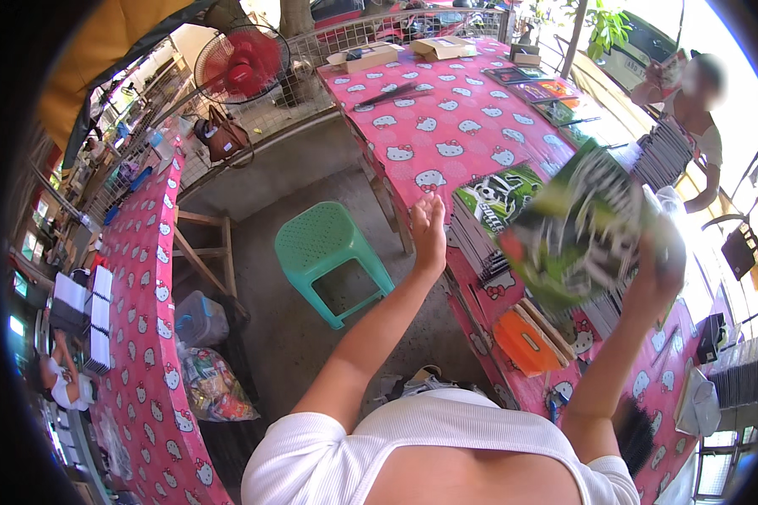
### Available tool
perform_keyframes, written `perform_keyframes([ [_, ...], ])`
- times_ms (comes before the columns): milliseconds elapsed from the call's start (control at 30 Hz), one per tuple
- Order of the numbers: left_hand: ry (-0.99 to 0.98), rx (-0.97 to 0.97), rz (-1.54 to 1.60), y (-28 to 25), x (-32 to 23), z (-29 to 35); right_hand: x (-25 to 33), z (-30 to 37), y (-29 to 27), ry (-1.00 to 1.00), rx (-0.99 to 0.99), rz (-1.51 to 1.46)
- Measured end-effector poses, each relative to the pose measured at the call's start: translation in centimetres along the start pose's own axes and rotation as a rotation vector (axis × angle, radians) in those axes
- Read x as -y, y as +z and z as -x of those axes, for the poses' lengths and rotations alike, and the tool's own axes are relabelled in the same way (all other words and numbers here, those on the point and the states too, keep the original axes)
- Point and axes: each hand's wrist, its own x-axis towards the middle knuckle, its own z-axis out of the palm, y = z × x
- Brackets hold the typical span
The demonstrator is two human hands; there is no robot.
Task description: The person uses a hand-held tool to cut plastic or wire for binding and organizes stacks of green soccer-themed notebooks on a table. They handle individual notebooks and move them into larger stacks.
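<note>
White top nearest camera. Green-covered book, motion-blurred, just right of book stack. Right hand: grip holding book's right side. Left hand, left of stack: grip wide, empty. Suggest supporting free edge.

Green plastic stool, red fan, brown handbag, clear bag of packets

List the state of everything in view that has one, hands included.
Left hand: open, raised, holding nothing.
Right hand: closed on the green book.
Green book: held up, tilted, blurred; open or closed unclear.
Book stack: piled on the table, top cover facing up.
Green stool: upright on the floor.
Red fan: running or stopped unclear.
Clear plastic bag: filled with colourful packets.
</note>
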Motion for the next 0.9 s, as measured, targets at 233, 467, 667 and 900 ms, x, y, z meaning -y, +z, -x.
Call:
perform_keyframes([
  [233, -0.037, 0.045, 0.036, -1.7, 9.2, -8.7, -18.6, 2.8, 11.5, 0.081, 0.422, 0.393],
  [467, 0.043, -0.15, -0.481, 3.5, 8.6, -8.2, -26.5, 5.0, 11.6, 0.264, 0.259, 0.003],
  [667, 0.006, -0.185, -0.356, 2.0, 7.0, -8.5, -27.3, 4.6, 12.5, 0.269, 0.285, 0.067],
  [900, 0.297, -0.253, 0.143, -2.7, -12.7, -15.0, -12.8, 1.8, 4.5, -0.269, 0.541, 0.65],
])
